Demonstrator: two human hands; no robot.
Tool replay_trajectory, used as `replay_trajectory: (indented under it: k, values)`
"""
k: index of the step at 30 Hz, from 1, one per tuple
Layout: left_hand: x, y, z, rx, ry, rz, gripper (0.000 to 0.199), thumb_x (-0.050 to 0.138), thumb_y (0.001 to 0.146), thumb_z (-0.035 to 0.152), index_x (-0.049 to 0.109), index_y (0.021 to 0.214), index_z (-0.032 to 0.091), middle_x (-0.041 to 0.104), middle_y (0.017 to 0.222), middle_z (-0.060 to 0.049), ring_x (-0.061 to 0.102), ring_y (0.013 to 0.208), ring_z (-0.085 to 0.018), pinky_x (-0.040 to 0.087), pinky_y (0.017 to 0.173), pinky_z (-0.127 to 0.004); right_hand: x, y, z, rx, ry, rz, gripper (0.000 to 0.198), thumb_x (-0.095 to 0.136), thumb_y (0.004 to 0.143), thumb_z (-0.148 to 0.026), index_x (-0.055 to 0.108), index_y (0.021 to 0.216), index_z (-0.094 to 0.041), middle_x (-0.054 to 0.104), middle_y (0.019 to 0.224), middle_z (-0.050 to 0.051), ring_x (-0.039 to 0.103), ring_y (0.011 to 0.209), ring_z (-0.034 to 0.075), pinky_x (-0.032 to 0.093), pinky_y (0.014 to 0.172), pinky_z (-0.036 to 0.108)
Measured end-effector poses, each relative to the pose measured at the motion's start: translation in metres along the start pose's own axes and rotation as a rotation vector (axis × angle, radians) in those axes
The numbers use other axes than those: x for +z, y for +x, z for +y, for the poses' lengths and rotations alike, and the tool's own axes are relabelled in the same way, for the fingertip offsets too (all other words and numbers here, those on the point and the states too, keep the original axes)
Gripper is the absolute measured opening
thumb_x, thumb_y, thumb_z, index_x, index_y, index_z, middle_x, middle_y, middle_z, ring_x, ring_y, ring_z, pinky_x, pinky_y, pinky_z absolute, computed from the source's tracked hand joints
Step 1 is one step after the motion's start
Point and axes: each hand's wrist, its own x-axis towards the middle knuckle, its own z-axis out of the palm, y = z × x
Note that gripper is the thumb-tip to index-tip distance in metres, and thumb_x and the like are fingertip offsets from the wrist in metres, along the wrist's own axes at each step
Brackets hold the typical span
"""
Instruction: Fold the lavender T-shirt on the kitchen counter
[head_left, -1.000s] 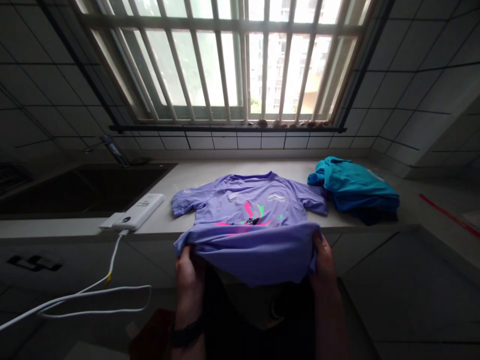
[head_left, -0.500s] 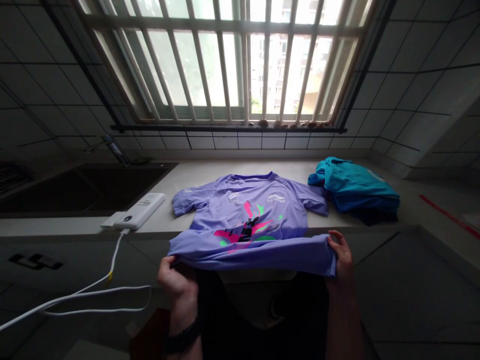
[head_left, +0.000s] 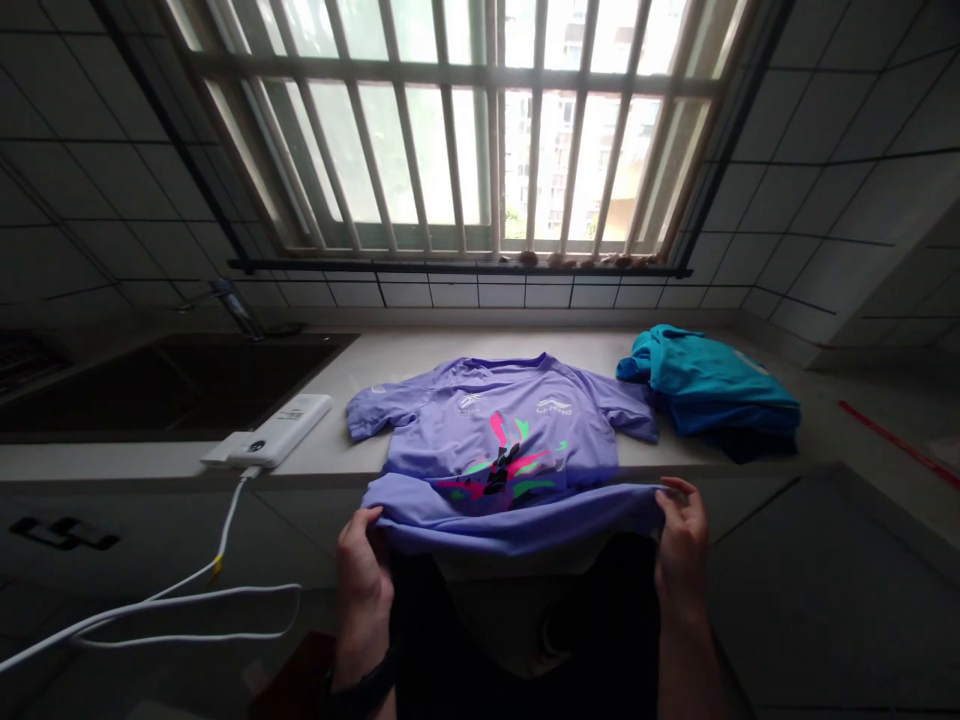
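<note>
A purple T-shirt (head_left: 442,440) with a pink, green and black print lies front up on the white counter (head_left: 360,350), its collar toward the window. Its lower part hangs over the front edge and is lifted toward me. My left hand (head_left: 364,555) pinches the left corner of the hem between thumb and fingers. At the right corner, my right hand (head_left: 682,535) grips the hem the same way. Between both hands the fabric sags in a loose fold. Nearest the right sleeve sits a stack of folded blue and teal clothes (head_left: 712,385).
Left of the shirt, a white power bank (head_left: 289,430) rests at the counter's front edge, with a white cable (head_left: 225,535) hanging down. A dark sink (head_left: 172,385) with a tap (head_left: 238,308) is farther left. A red strip (head_left: 896,443) lies at right. A barred window (head_left: 480,130) is behind.
My left hand has moved right and slightly up, closer to my right hand. The hem between them has gone from nearly taut to sagging. The view has tilted up slightly.
</note>
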Motion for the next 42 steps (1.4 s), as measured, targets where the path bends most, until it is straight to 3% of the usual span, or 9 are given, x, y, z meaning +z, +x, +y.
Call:
replay_trajectory:
  k: [9,11,15,21,25,29,33,38,42]
  values:
    - [0.01,-0.008,0.007,-0.002,-0.013,0.043,0.03,0.078,0.064,0.027,0.069,0.091,0.021,0.072,0.083,0.001,0.066,0.076,-0.015,0.052,0.07,-0.025,0.007,0.012,0.015,-0.158,-0.27,-0.063,0.052,0.077,0.067,-0.052,0.06,0.107,-0.024,0.068,0.11,0.01,0.066,0.087,0.025,0.054,0.08,0.041]
    - [0.011,-0.008,0.004,0.01,-0.054,0.013,0.033,0.078,0.066,0.024,0.071,0.098,0.022,0.075,0.09,-0.001,0.07,0.083,-0.017,0.054,0.075,-0.026,0.026,0.014,0.009,-0.263,-0.283,-0.118,0.048,0.074,0.074,-0.05,0.061,0.112,-0.023,0.067,0.119,0.012,0.067,0.092,0.024,0.054,0.087,0.042]
    - [0.011,-0.005,-0.003,0.005,-0.05,-0.025,0.038,0.081,0.064,0.026,0.072,0.1,0.022,0.075,0.09,-0.002,0.071,0.086,-0.018,0.056,0.077,-0.028,0.096,0.033,-0.015,-0.439,-0.446,-0.453,0.044,0.068,0.083,-0.037,0.066,0.125,-0.022,0.069,0.125,0.013,0.068,0.103,0.028,0.053,0.099,0.044]
    - [0.002,0.003,-0.011,0.026,0.158,-0.002,0.047,0.081,0.053,0.045,0.069,0.09,0.02,0.068,0.074,0.002,0.064,0.072,-0.019,0.051,0.066,-0.029,0.2,0.08,-0.041,-0.477,-1.125,-0.61,0.056,0.053,0.092,-0.016,0.057,0.148,-0.012,0.06,0.146,0.019,0.063,0.129,0.028,0.047,0.109,0.034]
    - [-0.01,0.017,-0.021,0.069,0.29,0.065,0.048,0.075,0.053,0.054,0.067,0.087,0.02,0.066,0.073,0.0,0.064,0.072,-0.021,0.052,0.067,-0.034,0.224,0.093,-0.038,-0.478,-1.357,-0.613,0.052,0.048,0.101,-0.026,0.052,0.152,-0.015,0.055,0.153,0.018,0.067,0.122,0.028,0.053,0.101,0.034]
    - [-0.02,0.027,-0.028,0.24,0.356,0.159,0.044,0.071,0.064,0.05,0.068,0.096,0.02,0.073,0.093,-0.007,0.071,0.093,-0.029,0.058,0.092,-0.048,0.232,0.101,-0.032,-0.475,-1.46,-0.569,0.045,0.04,0.108,-0.035,0.058,0.145,-0.016,0.061,0.144,0.019,0.071,0.116,0.03,0.055,0.096,0.037]
    - [-0.016,0.03,-0.023,0.439,0.44,0.248,0.042,0.065,0.076,0.046,0.068,0.11,0.021,0.075,0.111,-0.011,0.072,0.111,-0.032,0.054,0.107,-0.051,0.238,0.108,-0.026,-0.492,-1.447,-0.544,0.039,0.034,0.11,-0.028,0.061,0.137,-0.019,0.069,0.131,0.017,0.073,0.112,0.027,0.054,0.092,0.035]
    - [0.024,0.054,0.007,0.647,0.935,-0.026,0.05,0.061,0.076,0.032,0.066,0.125,0.021,0.072,0.128,-0.013,0.067,0.122,-0.033,0.052,0.111,-0.047,0.239,0.113,-0.018,-0.524,-1.394,-0.542,0.036,0.037,0.108,-0.026,0.063,0.133,-0.02,0.071,0.128,0.016,0.074,0.11,0.027,0.054,0.089,0.033]
    - [0.097,0.089,0.038,0.664,1.385,-0.529,0.043,0.055,0.086,0.025,0.069,0.125,0.017,0.071,0.132,-0.015,0.067,0.124,-0.029,0.049,0.111,-0.039,0.238,0.116,-0.018,-0.515,-1.34,-0.527,0.038,0.038,0.106,-0.024,0.067,0.13,-0.018,0.071,0.126,0.017,0.074,0.107,0.029,0.054,0.088,0.035]
